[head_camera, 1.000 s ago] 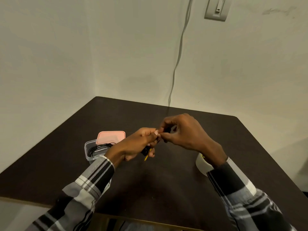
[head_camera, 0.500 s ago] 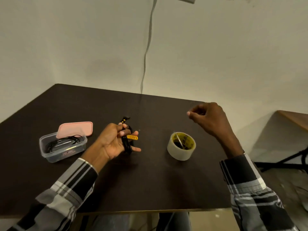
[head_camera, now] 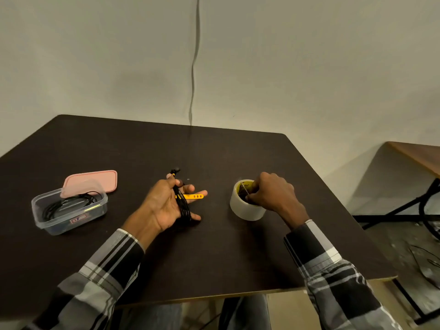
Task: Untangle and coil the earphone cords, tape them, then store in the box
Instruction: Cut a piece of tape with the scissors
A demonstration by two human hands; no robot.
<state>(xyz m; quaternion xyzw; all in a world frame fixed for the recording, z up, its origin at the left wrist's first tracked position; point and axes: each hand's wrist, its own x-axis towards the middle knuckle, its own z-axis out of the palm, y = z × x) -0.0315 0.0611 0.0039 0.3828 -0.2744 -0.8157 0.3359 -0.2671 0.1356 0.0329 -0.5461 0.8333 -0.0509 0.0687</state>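
Half a second earlier the right hand (head_camera: 273,196) had hung in the air beyond the tape roll (head_camera: 247,202); it had since come down onto the roll, its fingers (head_camera: 252,199) curled over the rim and into the yellow core, gripping it. The left hand (head_camera: 166,206) had stayed just left of the roll, holding the coiled black earphone cord (head_camera: 184,207) looped around its fingers, which were bent round the coil with the thumb laid across it. A yellow strap (head_camera: 191,196) stuck out of the coil toward the roll, and an earbud (head_camera: 175,170) poked up above the fingertips.

How the right fingertips sat inside the core was hidden by the knuckles, and whether they had found a loose tape end could not be told. The far side of the coil was covered by the left palm. Both plaid sleeves (head_camera: 333,270) ran out of the lower edge of the view.

Well left of the roll, past the left hand, stood a clear plastic box (head_camera: 69,215) on the dark bench (head_camera: 214,253). Inside lay another black cord (head_camera: 69,203), loosely wound; its details were too dim to read. A pink lid (head_camera: 95,181) leaned on the box's back rim, leaving the box open. A small label on the box front was illegible.
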